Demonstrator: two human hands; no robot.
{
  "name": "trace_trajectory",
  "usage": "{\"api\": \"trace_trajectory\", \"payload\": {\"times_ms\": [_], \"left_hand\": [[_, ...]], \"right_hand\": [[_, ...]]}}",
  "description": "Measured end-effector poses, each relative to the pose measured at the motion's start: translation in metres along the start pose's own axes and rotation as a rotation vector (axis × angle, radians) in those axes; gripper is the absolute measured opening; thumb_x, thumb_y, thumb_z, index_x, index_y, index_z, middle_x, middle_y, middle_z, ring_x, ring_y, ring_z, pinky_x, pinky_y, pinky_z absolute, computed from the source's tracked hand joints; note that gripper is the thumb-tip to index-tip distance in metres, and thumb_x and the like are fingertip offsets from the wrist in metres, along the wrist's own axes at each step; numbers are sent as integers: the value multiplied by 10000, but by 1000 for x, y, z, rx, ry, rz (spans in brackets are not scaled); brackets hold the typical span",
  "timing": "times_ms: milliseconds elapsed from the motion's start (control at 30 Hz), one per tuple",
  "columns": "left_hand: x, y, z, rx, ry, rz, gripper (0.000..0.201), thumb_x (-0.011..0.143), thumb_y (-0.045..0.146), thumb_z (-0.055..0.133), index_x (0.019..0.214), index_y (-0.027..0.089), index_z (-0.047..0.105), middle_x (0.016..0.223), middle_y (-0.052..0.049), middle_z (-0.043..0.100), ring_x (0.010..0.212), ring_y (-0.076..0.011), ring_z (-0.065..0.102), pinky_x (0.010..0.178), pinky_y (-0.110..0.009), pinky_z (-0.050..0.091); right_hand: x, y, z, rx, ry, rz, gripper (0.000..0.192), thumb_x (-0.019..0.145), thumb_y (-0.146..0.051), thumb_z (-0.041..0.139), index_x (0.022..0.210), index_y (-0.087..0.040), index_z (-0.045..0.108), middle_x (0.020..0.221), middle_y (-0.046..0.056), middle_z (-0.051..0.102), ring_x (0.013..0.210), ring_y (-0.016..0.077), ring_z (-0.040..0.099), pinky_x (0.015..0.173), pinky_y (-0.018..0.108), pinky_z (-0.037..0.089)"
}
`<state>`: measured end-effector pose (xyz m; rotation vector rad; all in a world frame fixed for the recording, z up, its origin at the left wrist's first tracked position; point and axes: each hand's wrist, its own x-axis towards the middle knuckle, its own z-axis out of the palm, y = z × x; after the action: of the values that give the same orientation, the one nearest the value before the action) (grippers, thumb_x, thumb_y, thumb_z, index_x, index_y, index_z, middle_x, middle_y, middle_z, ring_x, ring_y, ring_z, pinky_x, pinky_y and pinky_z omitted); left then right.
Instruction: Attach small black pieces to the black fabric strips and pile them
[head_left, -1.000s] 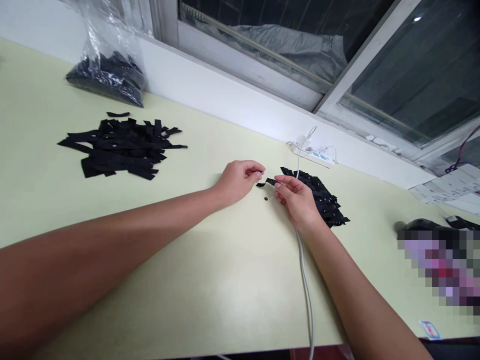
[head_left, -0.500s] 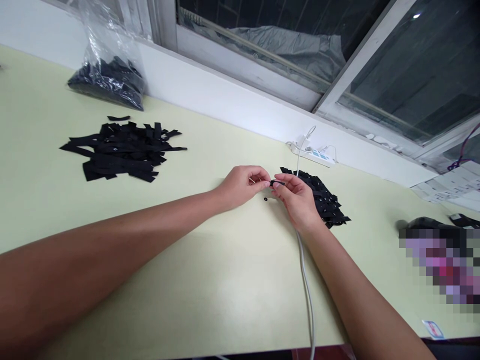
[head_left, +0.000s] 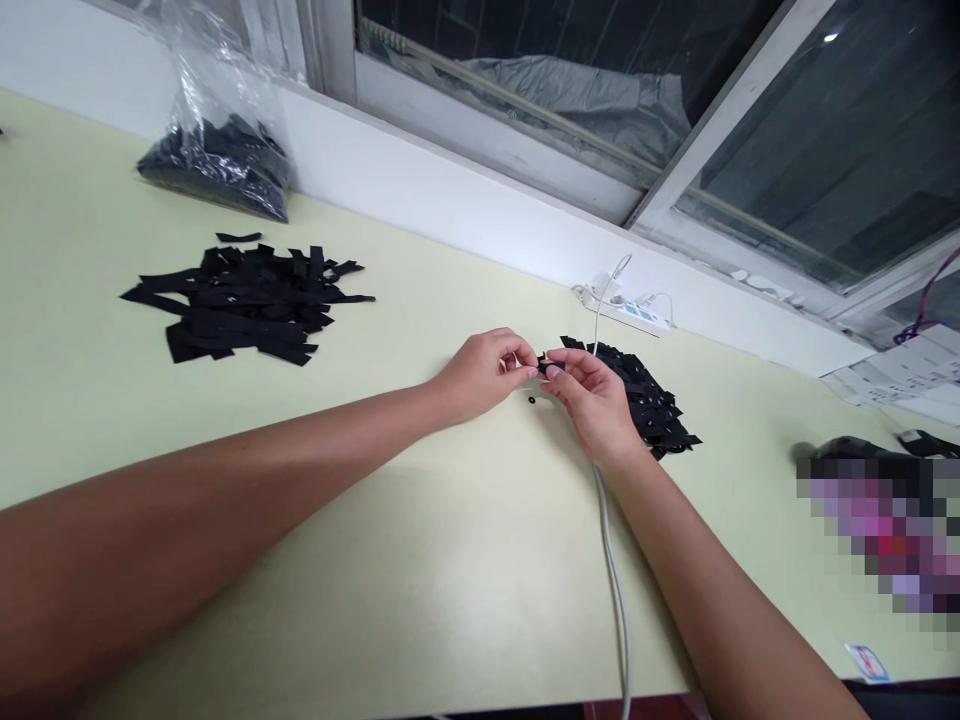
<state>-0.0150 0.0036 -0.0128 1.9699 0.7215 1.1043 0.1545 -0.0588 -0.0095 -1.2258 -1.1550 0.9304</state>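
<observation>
My left hand point(head_left: 484, 372) and my right hand point(head_left: 592, 395) meet fingertip to fingertip above the pale green table point(head_left: 420, 560). Between them they pinch one short black strip point(head_left: 545, 367), mostly hidden by the fingers. A tiny black ring point(head_left: 532, 400) lies on the table just below the fingertips. Right behind my right hand sits a small heap of black strips point(head_left: 651, 402). A larger, flatter pile of black strips point(head_left: 244, 300) lies far to the left.
A clear plastic bag point(head_left: 217, 150) of black pieces leans against the wall at back left. A white cable point(head_left: 615, 590) runs under my right arm to a power strip point(head_left: 634, 312) by the wall. Dark objects point(head_left: 862, 450) and papers point(head_left: 907, 375) lie at right.
My left hand has closed in on my right hand, and both now grip the strip that my right hand held alone a second ago. The camera shifted slightly.
</observation>
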Motion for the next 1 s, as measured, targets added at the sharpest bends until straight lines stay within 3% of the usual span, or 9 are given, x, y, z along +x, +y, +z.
{"api": "trace_trajectory", "payload": {"times_ms": [200,367,633,833,1000], "left_hand": [[-1,-2,0,55,19,61,50,843,151,649,887,172,655,932,-17,631,752,-118,567,715,-282,489],[-4,-3,-1,103,-22,159,148,896,177,610,1027,213,667,1102,-44,609,904,-152,589,766,-302,509],[-4,-2,-2,209,-24,253,31,933,203,582,912,198,603,1048,-50,638,1025,-210,564,906,-380,460],[-6,1,-4,419,-15,293,41,949,201,551,926,197,584,1115,-55,649,1036,-230,540,883,-400,400],[-8,3,-6,634,45,457,61,957,174,540,916,184,583,1151,-69,656,1040,-238,542,840,-398,349]], "right_hand": [[0,2,-2,43,-28,14,336,730,-373,838,998,-220,707,886,11,720,828,143,670,847,324,560],[0,0,-1,88,-37,40,328,719,-373,848,979,-229,709,899,10,725,840,146,680,855,332,567],[0,-1,-2,81,-40,40,330,714,-368,849,975,-224,706,815,5,712,776,145,675,844,334,570],[1,-1,0,40,-26,-28,321,730,-382,836,972,-227,693,859,13,720,836,167,705,816,339,584],[0,-2,0,-82,-43,-154,239,783,-344,779,961,-220,682,892,29,715,829,166,695,779,333,577]]}}
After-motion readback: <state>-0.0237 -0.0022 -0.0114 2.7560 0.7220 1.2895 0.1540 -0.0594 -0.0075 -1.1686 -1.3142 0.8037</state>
